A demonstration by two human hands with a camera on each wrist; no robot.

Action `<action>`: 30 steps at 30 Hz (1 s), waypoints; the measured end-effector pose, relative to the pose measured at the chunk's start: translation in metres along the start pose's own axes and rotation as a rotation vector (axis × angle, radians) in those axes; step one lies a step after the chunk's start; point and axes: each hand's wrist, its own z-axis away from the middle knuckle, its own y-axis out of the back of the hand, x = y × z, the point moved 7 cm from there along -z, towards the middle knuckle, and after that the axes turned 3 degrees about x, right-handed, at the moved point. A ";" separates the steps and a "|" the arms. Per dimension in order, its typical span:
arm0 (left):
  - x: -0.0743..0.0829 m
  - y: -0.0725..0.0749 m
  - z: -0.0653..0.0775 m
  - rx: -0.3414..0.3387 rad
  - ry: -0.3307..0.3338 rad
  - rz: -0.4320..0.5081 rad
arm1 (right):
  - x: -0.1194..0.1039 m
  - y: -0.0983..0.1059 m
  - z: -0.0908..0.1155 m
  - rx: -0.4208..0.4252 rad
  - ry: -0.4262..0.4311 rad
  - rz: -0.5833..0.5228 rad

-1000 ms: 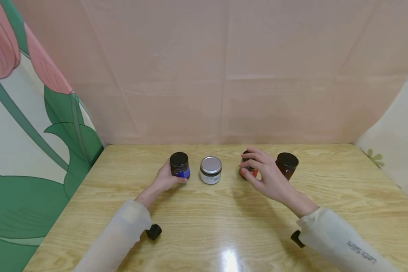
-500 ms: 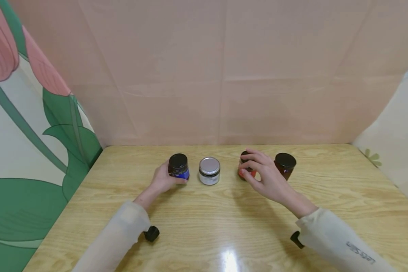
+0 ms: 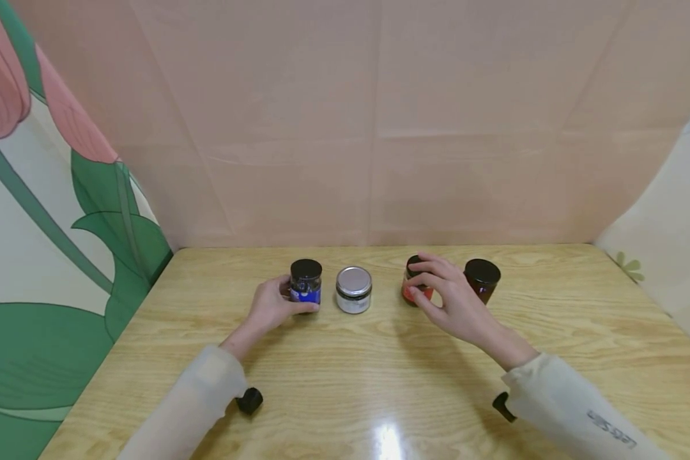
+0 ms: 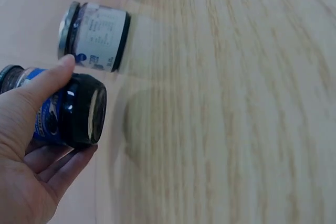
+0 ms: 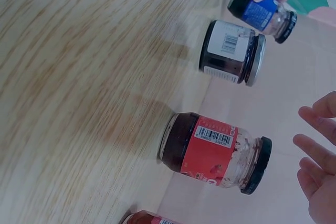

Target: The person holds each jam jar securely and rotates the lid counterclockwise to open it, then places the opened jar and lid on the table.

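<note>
My left hand [image 3: 271, 308] grips a small glass jar with a blue label and black lid [image 3: 306, 284], thumb in front and fingers round its far side. The left wrist view shows the underside of this blue-labelled jar [image 4: 86, 111], raised off the table with a shadow beside it. Just right of it stands a silver-lidded jar with a white label [image 3: 354, 291]. My right hand [image 3: 451, 299] hovers by a red-labelled jar [image 3: 417, 294], partly covering it in the head view. In the right wrist view a gap separates these loosely bent fingers [image 5: 317, 153] from the red-labelled jar's black lid [image 5: 257, 165].
A dark jar with a black lid [image 3: 482, 280] stands at the right end of the row, partly behind my right hand. The wood-grain table [image 3: 345, 370] meets a pink cloth backdrop [image 3: 374, 160] behind the jars. A tulip-patterned cloth [image 3: 40, 255] hangs at left.
My left hand has brought the blue-labelled jar slightly to the right, nearer the silver-lidded jar. My right hand stays almost still by the red-labelled jar.
</note>
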 end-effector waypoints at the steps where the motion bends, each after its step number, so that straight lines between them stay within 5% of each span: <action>1: 0.001 0.001 0.001 -0.001 0.006 0.001 | 0.000 0.000 0.000 0.001 0.001 -0.002; 11: 0.008 0.004 0.007 -0.031 -0.019 0.026 | -0.001 -0.002 0.000 -0.004 0.006 -0.014; 22: 0.033 0.000 0.020 -0.065 -0.149 0.028 | -0.006 -0.003 -0.002 0.046 0.047 -0.030; 30: 0.049 -0.007 0.028 -0.061 -0.201 0.045 | -0.007 -0.003 -0.002 0.064 -0.032 -0.076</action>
